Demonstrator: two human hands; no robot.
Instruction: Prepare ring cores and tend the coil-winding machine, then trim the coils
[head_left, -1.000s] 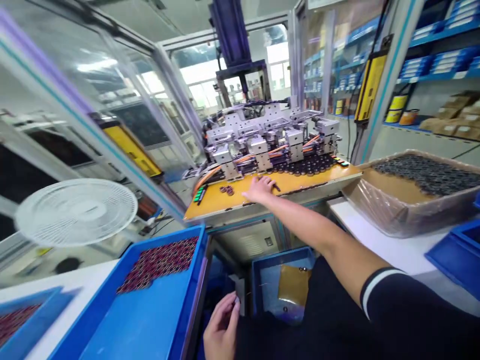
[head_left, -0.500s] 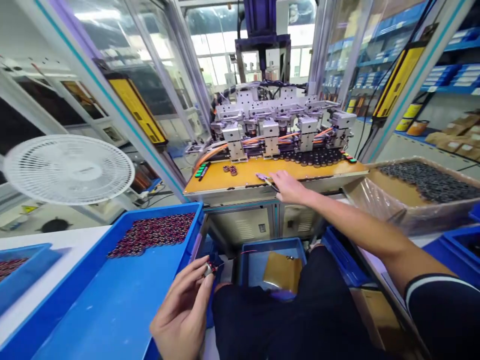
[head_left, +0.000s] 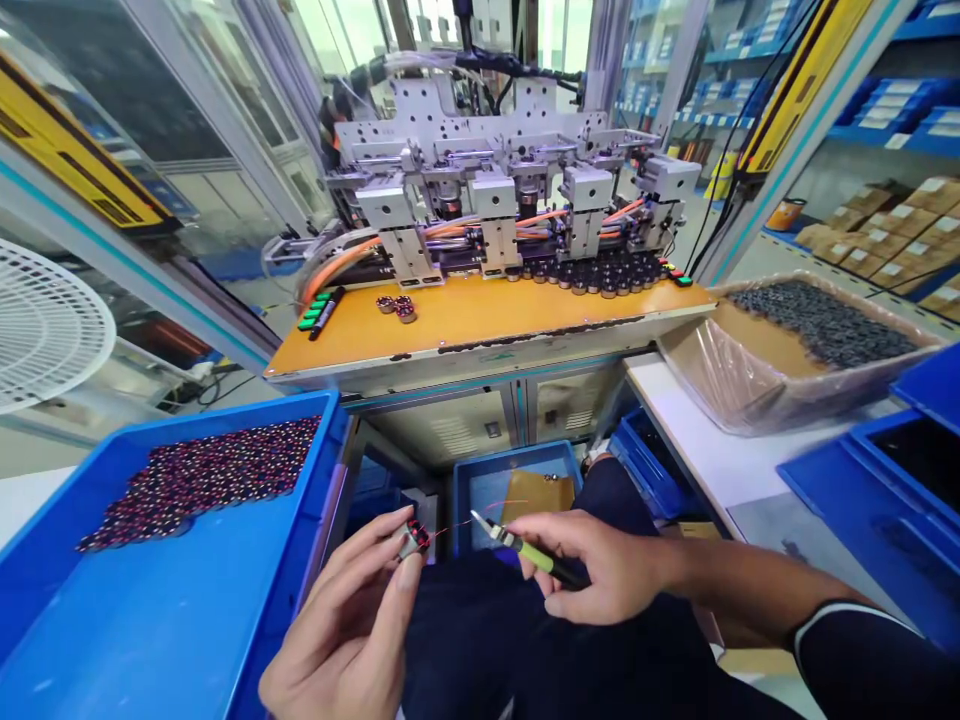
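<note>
My left hand [head_left: 352, 625] is low in the middle, over my lap, and pinches a small wound coil [head_left: 414, 539] with red wire between thumb and fingers. My right hand [head_left: 600, 565] is closed round a thin tool with a green-yellow handle [head_left: 525, 549]; its metal tip points left toward the coil, a short way off it. A fine red wire runs from the coil toward the tool tip. To my left a blue tray [head_left: 180, 610] carries several dark red coils [head_left: 202, 475].
Ahead stands an orange-topped bench [head_left: 480, 325] with a metal machine [head_left: 495, 190], a row of black parts [head_left: 592, 275] and loose coils [head_left: 397, 308]. A plastic-lined box of dark parts [head_left: 817, 335] sits right, blue bins [head_left: 885, 480] beyond, a white fan [head_left: 37, 325] left.
My right hand left the orange bench and came down to my lap carrying the tool. My left hand rose with the coil. The view tilted down and closer to the bench.
</note>
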